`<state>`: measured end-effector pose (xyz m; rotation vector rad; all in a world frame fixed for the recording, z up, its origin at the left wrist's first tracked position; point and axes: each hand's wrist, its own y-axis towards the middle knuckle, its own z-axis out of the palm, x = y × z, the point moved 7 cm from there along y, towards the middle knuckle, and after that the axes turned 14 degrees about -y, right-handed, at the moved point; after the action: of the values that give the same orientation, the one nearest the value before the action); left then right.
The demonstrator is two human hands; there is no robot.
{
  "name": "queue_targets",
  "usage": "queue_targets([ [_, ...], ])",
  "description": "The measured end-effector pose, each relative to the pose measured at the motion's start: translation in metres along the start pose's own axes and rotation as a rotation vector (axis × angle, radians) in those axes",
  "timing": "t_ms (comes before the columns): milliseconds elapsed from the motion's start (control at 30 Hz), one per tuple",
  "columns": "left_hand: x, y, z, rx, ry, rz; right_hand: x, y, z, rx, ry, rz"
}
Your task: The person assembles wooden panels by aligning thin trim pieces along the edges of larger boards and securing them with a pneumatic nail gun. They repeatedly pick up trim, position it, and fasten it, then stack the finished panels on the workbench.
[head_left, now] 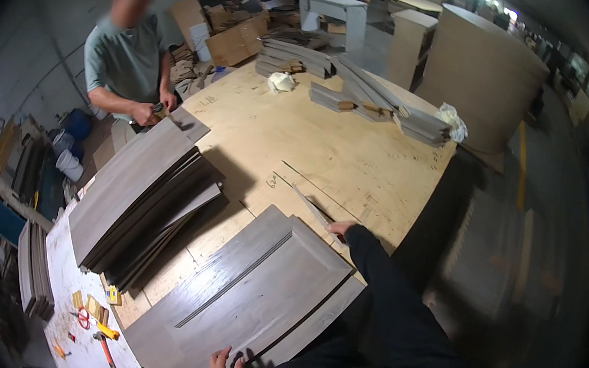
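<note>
One panel (247, 280) lying at six o'clock, one strip (312, 206) in the right grip (341, 228)

The grey panel is lying flat on the plywood surface (356, 155), a dark groove running along it and a dark line following its right side. Between six and seven o'clock, the left grip (226, 367) is holding its fingers spread apart over the panel's near part. At four o'clock, the right grip is pinching the thin strip, which is pointing toward ten o'clock just beyond the panel's far edge.

At nine o'clock, a stack (126, 197) of curved grey boards is resting near the panel. At ten o'clock, a co-worker (123, 63) is standing by the stack, both hands meeting near its far end. Between seven and eight o'clock, a hammer (104, 353) and red scissors (83, 318) are lying to the panel's left. Between twelve and two o'clock, grey mouldings (421, 128) are lying in loose piles, a white bag (451, 118) sitting against them.
</note>
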<state>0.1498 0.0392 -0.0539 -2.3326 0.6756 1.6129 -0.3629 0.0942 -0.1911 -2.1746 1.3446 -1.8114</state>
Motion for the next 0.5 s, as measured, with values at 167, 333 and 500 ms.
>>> queue_targets([
  [167,-0.037,0.028,0.005,-0.045,0.023,0.273,0.073,-0.138,0.070,0.700,0.978,-0.209],
  [333,-0.093,0.066,0.025,0.012,-0.044,0.467,0.088,-0.208,0.136,0.793,1.049,-0.289],
  [500,-0.089,0.067,0.034,0.029,-0.286,0.215,0.078,-0.231,0.199,0.765,0.448,-0.383],
])
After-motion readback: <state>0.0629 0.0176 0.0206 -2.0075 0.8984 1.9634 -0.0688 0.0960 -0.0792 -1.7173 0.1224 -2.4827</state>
